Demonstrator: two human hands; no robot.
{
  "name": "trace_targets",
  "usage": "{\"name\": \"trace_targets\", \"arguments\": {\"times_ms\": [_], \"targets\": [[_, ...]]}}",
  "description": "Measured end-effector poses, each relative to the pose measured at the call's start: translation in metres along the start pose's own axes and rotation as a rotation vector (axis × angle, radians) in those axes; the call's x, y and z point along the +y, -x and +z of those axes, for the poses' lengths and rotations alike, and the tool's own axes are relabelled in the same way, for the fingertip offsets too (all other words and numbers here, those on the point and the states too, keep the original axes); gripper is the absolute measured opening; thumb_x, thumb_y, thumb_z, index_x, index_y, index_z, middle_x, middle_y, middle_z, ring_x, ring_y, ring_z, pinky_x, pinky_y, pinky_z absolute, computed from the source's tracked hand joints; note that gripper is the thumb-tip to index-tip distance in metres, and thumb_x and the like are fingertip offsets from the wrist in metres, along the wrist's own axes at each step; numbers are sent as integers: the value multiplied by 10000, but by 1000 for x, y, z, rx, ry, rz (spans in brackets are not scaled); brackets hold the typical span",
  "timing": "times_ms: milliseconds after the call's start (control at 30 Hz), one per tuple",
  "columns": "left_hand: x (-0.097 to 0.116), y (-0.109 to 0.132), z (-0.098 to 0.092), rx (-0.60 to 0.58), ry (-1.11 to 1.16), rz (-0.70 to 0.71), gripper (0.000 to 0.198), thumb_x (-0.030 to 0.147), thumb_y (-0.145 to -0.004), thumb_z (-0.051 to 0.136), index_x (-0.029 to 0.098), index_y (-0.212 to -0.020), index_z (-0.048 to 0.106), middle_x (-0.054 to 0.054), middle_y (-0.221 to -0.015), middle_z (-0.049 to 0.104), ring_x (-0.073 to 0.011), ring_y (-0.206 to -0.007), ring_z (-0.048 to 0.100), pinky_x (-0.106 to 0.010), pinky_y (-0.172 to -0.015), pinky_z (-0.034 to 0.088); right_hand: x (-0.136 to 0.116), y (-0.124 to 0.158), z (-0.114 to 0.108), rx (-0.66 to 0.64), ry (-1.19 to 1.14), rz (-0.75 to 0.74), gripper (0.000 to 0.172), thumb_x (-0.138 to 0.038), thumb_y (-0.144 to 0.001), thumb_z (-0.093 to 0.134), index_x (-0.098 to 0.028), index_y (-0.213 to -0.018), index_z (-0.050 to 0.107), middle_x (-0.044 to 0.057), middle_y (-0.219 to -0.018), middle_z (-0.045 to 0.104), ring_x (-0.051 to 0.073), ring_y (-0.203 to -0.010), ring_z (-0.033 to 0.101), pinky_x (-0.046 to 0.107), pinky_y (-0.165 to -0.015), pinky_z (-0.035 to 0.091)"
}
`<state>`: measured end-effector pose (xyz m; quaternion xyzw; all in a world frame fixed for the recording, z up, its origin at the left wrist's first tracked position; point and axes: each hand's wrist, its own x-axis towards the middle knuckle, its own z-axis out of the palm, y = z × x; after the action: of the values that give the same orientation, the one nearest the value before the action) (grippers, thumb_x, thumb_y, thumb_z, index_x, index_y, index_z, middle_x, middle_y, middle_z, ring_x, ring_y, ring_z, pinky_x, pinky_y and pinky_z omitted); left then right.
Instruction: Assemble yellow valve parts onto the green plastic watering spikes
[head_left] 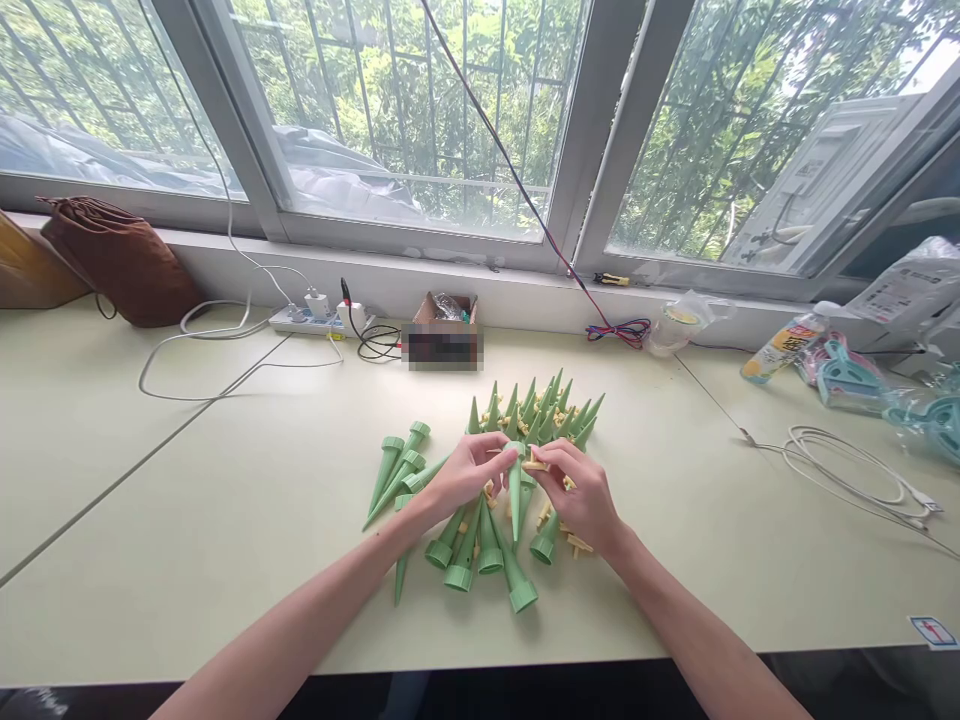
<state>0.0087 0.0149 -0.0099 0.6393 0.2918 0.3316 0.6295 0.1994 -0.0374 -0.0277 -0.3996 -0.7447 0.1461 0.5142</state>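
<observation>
A heap of green plastic cone spikes lies on the pale table, with more cones standing tips up behind it and a few lying to the left. Small yellow plastic pieces are scattered among them. My left hand is closed on the top of one green cone spike that hangs point down above the heap. My right hand pinches a small yellow piece right beside that cone's top.
A small cardboard box, a white power strip with plugs and cables, and a brown bag sit along the windowsill side. At the right lie a white cable, a bottle and packaged items.
</observation>
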Motion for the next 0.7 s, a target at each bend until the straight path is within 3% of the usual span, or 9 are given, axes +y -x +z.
{"name": "trace_targets", "arguments": {"times_ms": [400,700], "targets": [[-3,1,0,-3,-108,38,308,449,-917,594,143,-886,597,30,-616,547,-96,-509,536,-195,-470,446,4,1,-1,-36,15,24,72,-173,-962,569,-208,-966,631,40,-872,626,150,-708,566,276,-605,468],[-2,3,0,-7,-125,44,275,432,-925,585,161,-882,571,34,-633,528,-100,-543,546,-189,-483,454,8,2,-1,-99,43,65,47,-184,-959,570,-201,-935,607,15,-787,569,146,-649,502,271,-593,423]]}}
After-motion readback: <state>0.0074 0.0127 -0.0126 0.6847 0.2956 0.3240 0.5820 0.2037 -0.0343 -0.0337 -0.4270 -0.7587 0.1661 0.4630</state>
